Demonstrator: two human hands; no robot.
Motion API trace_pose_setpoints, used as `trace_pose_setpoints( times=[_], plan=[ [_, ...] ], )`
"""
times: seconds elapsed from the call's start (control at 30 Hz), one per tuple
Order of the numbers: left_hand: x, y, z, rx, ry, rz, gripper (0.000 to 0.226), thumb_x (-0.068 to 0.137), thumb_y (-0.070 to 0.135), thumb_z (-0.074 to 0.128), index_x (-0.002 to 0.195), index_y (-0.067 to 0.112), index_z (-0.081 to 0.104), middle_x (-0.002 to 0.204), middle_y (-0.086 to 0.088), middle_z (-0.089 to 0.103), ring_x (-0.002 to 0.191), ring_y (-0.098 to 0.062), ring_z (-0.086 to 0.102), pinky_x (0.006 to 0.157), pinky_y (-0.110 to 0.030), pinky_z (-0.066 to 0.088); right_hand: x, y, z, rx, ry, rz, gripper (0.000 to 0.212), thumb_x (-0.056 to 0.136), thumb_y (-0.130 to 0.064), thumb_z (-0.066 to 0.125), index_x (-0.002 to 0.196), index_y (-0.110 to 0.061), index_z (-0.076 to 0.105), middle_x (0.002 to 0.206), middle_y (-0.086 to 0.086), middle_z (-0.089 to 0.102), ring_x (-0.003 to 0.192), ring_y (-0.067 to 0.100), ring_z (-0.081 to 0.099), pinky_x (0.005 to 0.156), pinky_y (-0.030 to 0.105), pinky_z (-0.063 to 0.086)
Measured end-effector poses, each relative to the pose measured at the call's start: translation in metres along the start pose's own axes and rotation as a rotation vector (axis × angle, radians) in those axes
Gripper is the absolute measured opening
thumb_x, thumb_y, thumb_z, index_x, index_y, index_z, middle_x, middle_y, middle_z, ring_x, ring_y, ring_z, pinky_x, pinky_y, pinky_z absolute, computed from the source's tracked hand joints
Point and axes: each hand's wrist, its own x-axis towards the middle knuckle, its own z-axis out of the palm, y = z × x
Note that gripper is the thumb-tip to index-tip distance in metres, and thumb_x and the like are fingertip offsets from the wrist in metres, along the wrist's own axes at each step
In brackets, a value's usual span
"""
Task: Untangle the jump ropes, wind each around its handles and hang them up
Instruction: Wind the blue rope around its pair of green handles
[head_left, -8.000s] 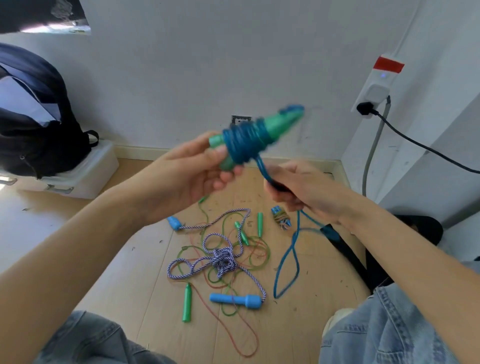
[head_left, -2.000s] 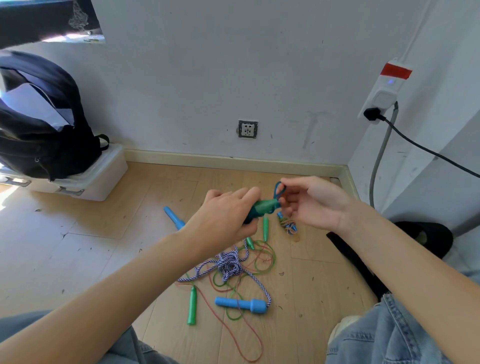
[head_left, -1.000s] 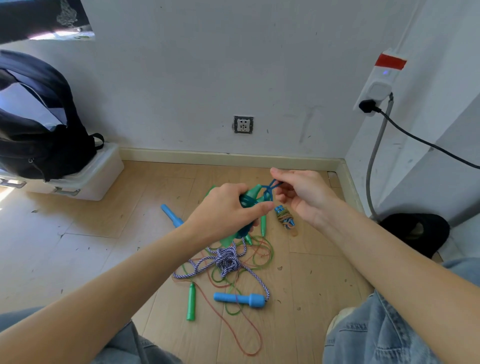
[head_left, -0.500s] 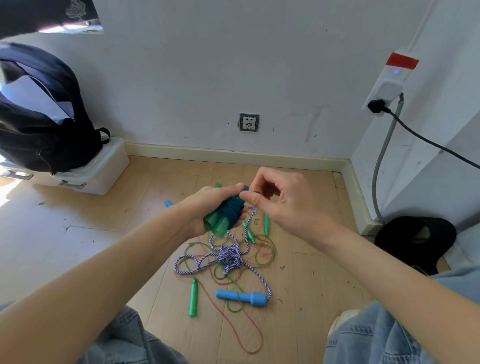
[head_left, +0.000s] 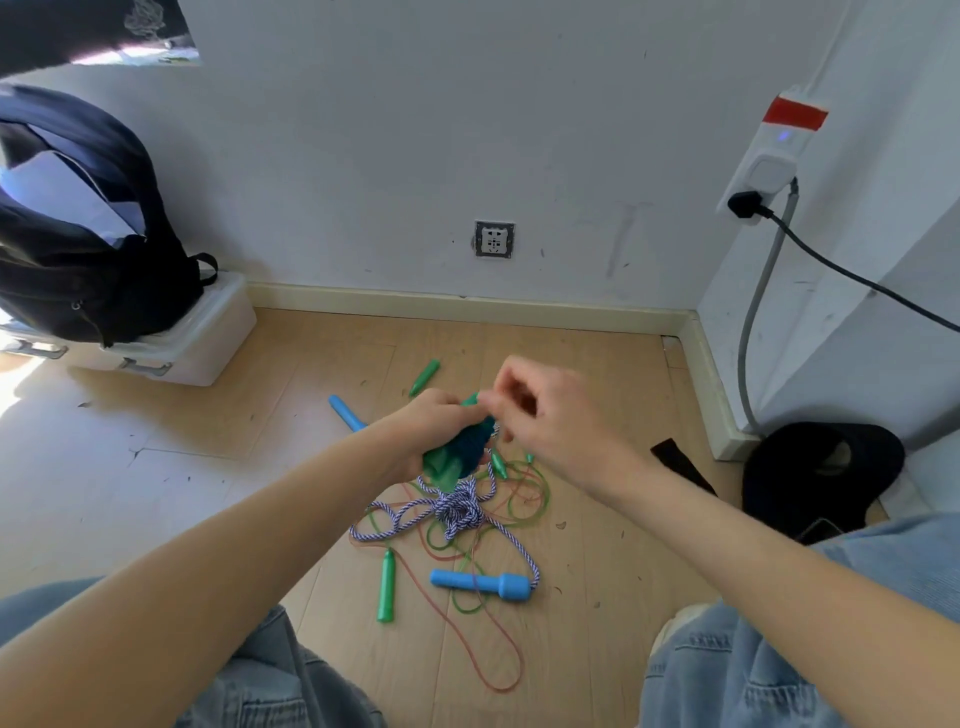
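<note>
Fingers of the left hand (head_left: 431, 426) curl around a green-handled jump rope bundle wound in dark blue cord (head_left: 457, 449), frame centre; right hand (head_left: 540, 415) fingers pinch at its top, probably the cord end. Light and limp; best held by the rigid handles.

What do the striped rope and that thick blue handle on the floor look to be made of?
The striped rope looks like braided fibre, cotton or nylon: a matte blue-and-white twist pattern, bunched softly into a knot. The thick blue handle looks like moulded plastic: one even colour, smooth rounded shape, a slight sheen. Foam cannot be ruled out.
</note>
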Motion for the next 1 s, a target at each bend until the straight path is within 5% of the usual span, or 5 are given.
trace_pose_setpoints(
  times=[0.17,0.47,0.57,0.83,1.0],
  plan=[
    [0.020,-0.016,0.001,-0.094,-0.005,-0.102,0.012,0.088,0.007,0.057,0.090,-0.004,0.054,0.066,-0.016,0.064,0.050,-0.023,0.064,0.047,-0.030,0.055,-0.008,0.018,0.009,-0.071,-0.017,-0.075,0.023,0.087,-0.024,0.059,0.068,-0.020,0.047,0.053,-0.009,0.044,0.049,0.006,0.041,0.048,0.017,0.030],
    [0.062,-0.043,0.019,-0.295,-0.196,-0.143,0.025,0.087,0.026,0.062,0.096,0.003,0.058,0.071,-0.010,0.062,0.055,-0.020,0.060,0.051,-0.026,0.052,0.017,0.082,0.008,0.587,0.109,0.770,0.032,0.087,-0.012,0.060,0.065,-0.015,0.037,0.070,0.002,0.045,0.070,0.018,0.049,0.082,0.041,0.051],
    [0.082,-0.059,0.020,-0.246,-0.174,-0.127,0.025,0.088,0.025,0.061,0.097,0.003,0.057,0.072,-0.009,0.065,0.055,-0.018,0.063,0.048,-0.024,0.051,0.023,0.107,0.024,0.794,0.086,0.923,0.024,0.091,-0.011,0.054,0.075,-0.014,0.038,0.082,0.010,0.055,0.071,0.030,0.064,0.070,0.039,0.059],
    [0.145,-0.134,0.007,0.350,0.116,-0.017,0.013,0.088,0.020,0.059,0.092,0.015,0.048,0.092,-0.006,0.058,0.090,-0.025,0.058,0.086,-0.040,0.047,0.019,0.219,0.060,1.115,0.773,1.119,0.021,0.096,-0.006,0.045,0.114,0.004,0.043,0.103,0.023,0.059,0.080,0.031,0.065,0.074,0.033,0.054],
    [0.147,-0.187,0.016,0.749,-0.060,0.019,0.027,0.084,0.012,0.061,0.110,0.005,0.056,0.106,-0.010,0.061,0.095,-0.024,0.057,0.085,-0.030,0.043,-0.007,0.265,0.094,1.053,0.682,1.425,0.037,0.098,-0.016,0.041,0.130,0.002,0.039,0.124,0.019,0.052,0.111,0.030,0.057,0.075,0.029,0.051]
  ],
)
